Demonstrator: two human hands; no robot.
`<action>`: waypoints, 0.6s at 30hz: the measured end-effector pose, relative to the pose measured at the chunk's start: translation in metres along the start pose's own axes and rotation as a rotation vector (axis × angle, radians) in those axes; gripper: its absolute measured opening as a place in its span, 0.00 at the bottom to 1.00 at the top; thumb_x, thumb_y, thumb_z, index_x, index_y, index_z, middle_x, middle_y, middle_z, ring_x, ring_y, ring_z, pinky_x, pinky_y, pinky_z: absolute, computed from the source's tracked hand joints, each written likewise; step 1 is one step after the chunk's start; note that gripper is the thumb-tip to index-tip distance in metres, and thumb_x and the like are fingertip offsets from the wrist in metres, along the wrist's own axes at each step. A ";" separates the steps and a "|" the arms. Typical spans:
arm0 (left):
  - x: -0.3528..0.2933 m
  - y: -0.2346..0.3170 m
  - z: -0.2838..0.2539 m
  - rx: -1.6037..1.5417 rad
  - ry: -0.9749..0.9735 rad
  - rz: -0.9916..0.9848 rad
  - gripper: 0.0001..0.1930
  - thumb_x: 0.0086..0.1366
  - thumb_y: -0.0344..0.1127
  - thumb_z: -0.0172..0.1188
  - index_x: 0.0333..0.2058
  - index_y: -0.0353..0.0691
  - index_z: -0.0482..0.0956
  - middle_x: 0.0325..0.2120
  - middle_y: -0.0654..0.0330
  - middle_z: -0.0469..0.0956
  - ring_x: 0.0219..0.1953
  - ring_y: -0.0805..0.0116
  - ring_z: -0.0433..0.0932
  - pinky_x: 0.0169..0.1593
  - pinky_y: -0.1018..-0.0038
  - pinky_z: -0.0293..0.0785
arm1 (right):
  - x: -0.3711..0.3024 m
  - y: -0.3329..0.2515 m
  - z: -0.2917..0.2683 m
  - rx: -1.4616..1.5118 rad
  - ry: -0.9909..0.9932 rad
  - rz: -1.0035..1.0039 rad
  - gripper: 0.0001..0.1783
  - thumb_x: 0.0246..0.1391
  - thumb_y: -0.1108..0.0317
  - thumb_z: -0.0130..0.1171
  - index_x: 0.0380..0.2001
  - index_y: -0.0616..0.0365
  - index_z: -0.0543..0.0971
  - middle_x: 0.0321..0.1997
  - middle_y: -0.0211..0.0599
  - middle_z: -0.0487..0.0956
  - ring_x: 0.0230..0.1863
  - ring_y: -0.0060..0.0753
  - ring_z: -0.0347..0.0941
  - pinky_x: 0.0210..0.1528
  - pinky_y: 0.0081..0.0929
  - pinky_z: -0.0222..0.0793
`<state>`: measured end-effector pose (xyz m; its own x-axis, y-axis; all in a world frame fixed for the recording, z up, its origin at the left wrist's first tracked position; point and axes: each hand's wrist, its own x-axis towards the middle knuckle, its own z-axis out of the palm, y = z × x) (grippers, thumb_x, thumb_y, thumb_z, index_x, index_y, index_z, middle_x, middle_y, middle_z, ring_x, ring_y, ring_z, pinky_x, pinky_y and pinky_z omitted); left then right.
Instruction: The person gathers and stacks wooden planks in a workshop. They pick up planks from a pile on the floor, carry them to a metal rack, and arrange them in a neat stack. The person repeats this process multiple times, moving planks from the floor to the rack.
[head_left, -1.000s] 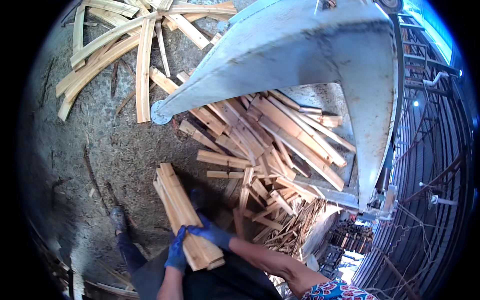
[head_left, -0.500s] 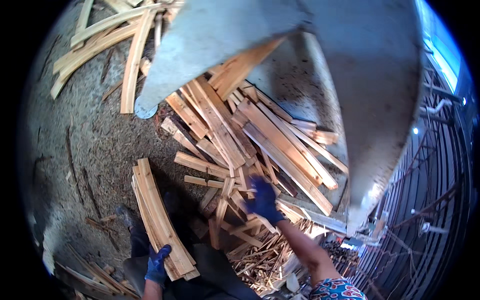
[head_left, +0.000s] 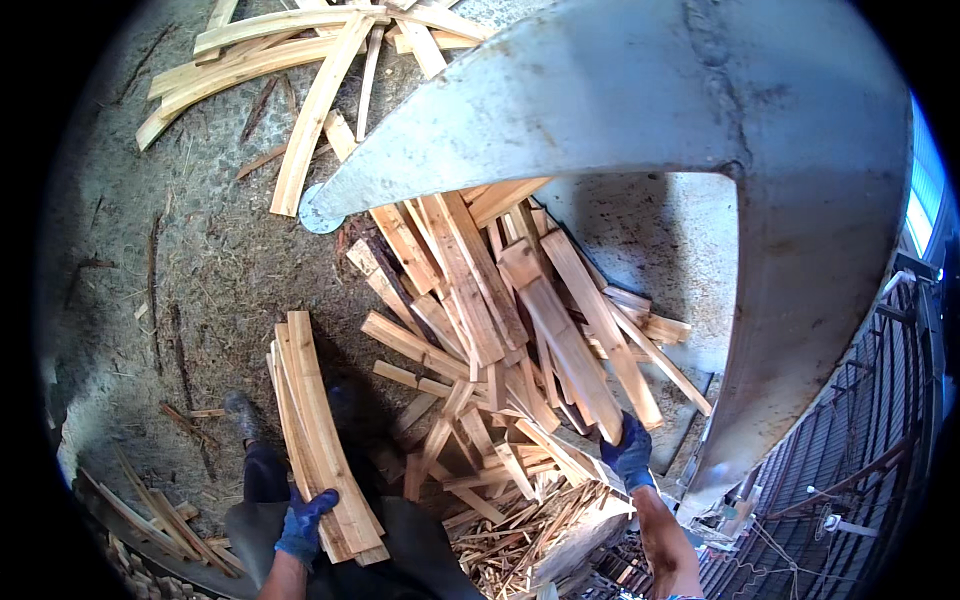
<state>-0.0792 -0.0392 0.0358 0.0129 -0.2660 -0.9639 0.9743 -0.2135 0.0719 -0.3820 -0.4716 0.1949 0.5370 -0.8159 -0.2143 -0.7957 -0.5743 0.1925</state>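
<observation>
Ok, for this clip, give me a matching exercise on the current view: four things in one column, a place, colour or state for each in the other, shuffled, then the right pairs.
Things
1. left hand
2. metal frame
3. right hand
4. thin sticks

Descriptions
A. heaped near the picture's lower edge, around the centre
B. at the near end of a long board
C. gripping a stack of boards
D. grey-blue, with a large opening

Right pairs: 1-C, 2-D, 3-B, 4-A
</observation>
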 end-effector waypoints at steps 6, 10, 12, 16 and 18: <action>0.003 0.002 0.012 -0.025 -0.037 0.017 0.37 0.45 0.26 0.67 0.55 0.36 0.59 0.38 0.53 0.75 0.37 0.59 0.77 0.42 0.65 0.77 | 0.128 -0.026 0.010 -0.034 0.003 -0.012 0.39 0.33 0.57 0.67 0.52 0.58 0.69 0.50 0.53 0.73 0.50 0.51 0.70 0.51 0.39 0.67; 0.000 0.008 0.020 -0.040 0.013 -0.011 0.38 0.45 0.24 0.67 0.56 0.36 0.57 0.39 0.52 0.74 0.38 0.58 0.77 0.43 0.65 0.77 | 0.148 -0.019 0.058 0.064 -0.129 0.102 0.48 0.31 0.57 0.69 0.59 0.58 0.62 0.61 0.56 0.62 0.61 0.54 0.59 0.61 0.40 0.56; 0.002 0.009 0.023 -0.085 -0.010 -0.005 0.39 0.45 0.24 0.67 0.56 0.36 0.57 0.39 0.52 0.74 0.38 0.58 0.77 0.43 0.64 0.77 | 0.130 0.008 0.094 0.173 -0.141 -0.023 0.54 0.30 0.58 0.71 0.62 0.60 0.56 0.63 0.55 0.59 0.63 0.56 0.56 0.64 0.40 0.53; -0.002 0.007 0.016 -0.017 0.026 0.012 0.39 0.45 0.24 0.68 0.56 0.34 0.57 0.40 0.50 0.75 0.39 0.57 0.78 0.42 0.63 0.78 | 0.105 -0.014 0.113 0.066 -0.108 0.158 0.62 0.25 0.52 0.74 0.62 0.66 0.52 0.62 0.56 0.59 0.63 0.55 0.55 0.64 0.38 0.53; 0.002 0.004 0.011 0.046 -0.038 -0.022 0.39 0.46 0.29 0.67 0.57 0.35 0.56 0.41 0.51 0.74 0.41 0.58 0.77 0.44 0.64 0.77 | 0.122 0.001 0.114 0.025 -0.102 0.068 0.66 0.20 0.50 0.76 0.62 0.66 0.51 0.61 0.57 0.60 0.62 0.55 0.57 0.63 0.37 0.55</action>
<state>-0.0778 -0.0509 0.0375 -0.0180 -0.2960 -0.9550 0.9629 -0.2623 0.0632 -0.3495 -0.5639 0.0600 0.4513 -0.8412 -0.2977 -0.8370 -0.5148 0.1858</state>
